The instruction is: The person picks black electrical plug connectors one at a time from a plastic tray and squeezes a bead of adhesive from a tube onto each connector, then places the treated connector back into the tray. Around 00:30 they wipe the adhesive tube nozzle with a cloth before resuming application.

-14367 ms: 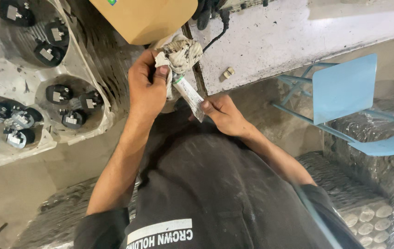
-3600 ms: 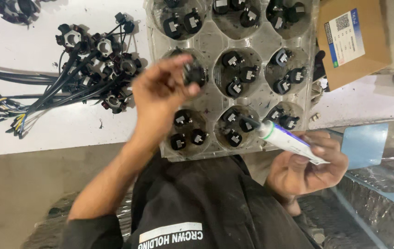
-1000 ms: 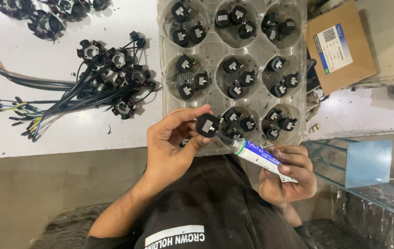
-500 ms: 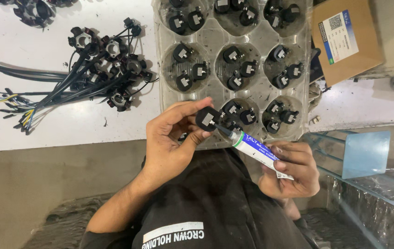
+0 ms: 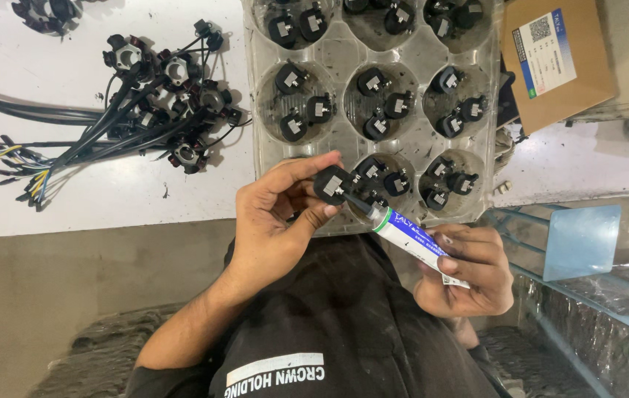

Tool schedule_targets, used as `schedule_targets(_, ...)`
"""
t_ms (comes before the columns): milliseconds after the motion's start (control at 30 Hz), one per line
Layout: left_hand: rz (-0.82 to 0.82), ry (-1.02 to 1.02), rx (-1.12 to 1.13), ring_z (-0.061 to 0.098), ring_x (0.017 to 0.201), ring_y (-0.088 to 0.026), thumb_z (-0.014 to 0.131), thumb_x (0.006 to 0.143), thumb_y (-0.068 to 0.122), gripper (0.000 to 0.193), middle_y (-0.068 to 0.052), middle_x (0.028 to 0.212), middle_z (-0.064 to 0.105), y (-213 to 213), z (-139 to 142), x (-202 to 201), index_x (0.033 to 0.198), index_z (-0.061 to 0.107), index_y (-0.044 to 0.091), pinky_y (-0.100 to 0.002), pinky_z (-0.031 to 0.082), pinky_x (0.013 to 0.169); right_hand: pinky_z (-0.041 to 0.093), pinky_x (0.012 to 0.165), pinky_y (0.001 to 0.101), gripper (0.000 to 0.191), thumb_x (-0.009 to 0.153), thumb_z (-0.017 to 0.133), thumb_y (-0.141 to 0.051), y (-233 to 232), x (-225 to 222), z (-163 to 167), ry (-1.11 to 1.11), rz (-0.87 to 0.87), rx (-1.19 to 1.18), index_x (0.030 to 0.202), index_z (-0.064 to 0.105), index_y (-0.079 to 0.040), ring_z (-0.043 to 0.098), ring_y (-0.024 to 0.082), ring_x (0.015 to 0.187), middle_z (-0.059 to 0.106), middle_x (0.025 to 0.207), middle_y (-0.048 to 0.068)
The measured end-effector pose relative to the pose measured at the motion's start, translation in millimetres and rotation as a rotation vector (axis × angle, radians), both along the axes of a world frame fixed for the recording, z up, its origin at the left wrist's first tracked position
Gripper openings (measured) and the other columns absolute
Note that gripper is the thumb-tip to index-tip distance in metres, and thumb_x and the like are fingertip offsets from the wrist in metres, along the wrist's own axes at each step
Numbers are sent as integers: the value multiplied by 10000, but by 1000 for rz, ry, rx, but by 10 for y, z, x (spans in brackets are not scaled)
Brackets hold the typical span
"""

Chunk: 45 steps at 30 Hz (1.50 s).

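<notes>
Black plastic part (image 5: 331,184), small and square with a pale metal patch on its face, sits pinched between the thumb and forefinger of the left hand (image 5: 277,221), held just off the front edge of the clear plastic tray (image 5: 417,63). The right hand (image 5: 469,269) is closed around a white tube (image 5: 417,243) with a green band near its neck and blue print down its side (the lower end is hidden in the palm). The tube's dark nozzle points up and left and meets the pinched part at its right side.

The tray lies on the white table (image 5: 108,199), its front edge reaching the table's front edge. Its round wells each hold a few more black parts (image 5: 381,103) of the same kind. To the left of the tray, toward the table's back left, a tangle of black wired parts (image 5: 167,88) lies with its cables trailing off the left edge. At the tray's back right corner lies a brown cardboard box (image 5: 557,63) with a white label. A pale blue chair (image 5: 579,239) stands below the table's front edge on the right.
</notes>
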State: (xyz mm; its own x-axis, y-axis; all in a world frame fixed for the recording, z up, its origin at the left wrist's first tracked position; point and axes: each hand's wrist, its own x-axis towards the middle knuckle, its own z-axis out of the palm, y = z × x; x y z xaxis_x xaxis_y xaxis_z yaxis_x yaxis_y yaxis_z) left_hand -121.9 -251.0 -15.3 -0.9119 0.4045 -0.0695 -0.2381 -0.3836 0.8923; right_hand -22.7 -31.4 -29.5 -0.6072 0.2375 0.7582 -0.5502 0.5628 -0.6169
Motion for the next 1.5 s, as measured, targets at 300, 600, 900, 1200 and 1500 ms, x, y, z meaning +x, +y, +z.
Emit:
schedule_targets(300, 21, -13, -19, 645, 1016, -74, 672, 922, -202, 521, -68, 1274, 680, 18, -74, 28, 1411, 615, -31, -223, 568, 921, 667, 658, 366, 210, 873, 786, -34, -37, -12, -25, 17, -5, 2, 961, 596, -13, 662, 244, 820, 641, 914, 127)
schedule_targets(600, -1, -213, 300, 686, 1163, -164, 656, 960, -130, 488, -129, 1319, 685, 108, -257, 108, 1430, 563, -35, -313, 605, 981, 633, 635, 353, 226, 879, 789, -43, -104, 42, 22, -39, -29, 28, 993, 595, -27, 676, 256, 830, 650, 930, 133)
schedule_targets(900, -93, -155, 354, 666, 1016, -142, 667, 1046, -2, 433, -94, 1287, 665, 110, -338, 205, 1463, 559, -41, -311, 578, 948, 624, 581, 326, 224, 907, 756, -94, -106, -124, -117, 223, -135, -82, 1007, 564, -34, 663, 276, 811, 623, 925, 138)
schedule_targets(1200, -136, -207, 338, 671, 1006, -147, 655, 1045, 124, 458, -123, 1443, 629, 70, -361, 199, 1456, 549, -47, -332, 595, 929, 639, 602, 366, 222, 902, 755, -48, -162, -113, -47, 66, -53, -20, 970, 544, -32, 668, 284, 816, 619, 929, 143)
schedule_targets(1500, -113, -226, 341, 670, 973, -144, 654, 1048, 130, 435, -108, 1449, 626, 52, -401, 159, 1435, 550, -37, -329, 595, 927, 639, 617, 360, 226, 892, 775, -67, -183, -168, -86, 69, -52, -68, 966, 563, -38, 679, 269, 829, 633, 926, 125)
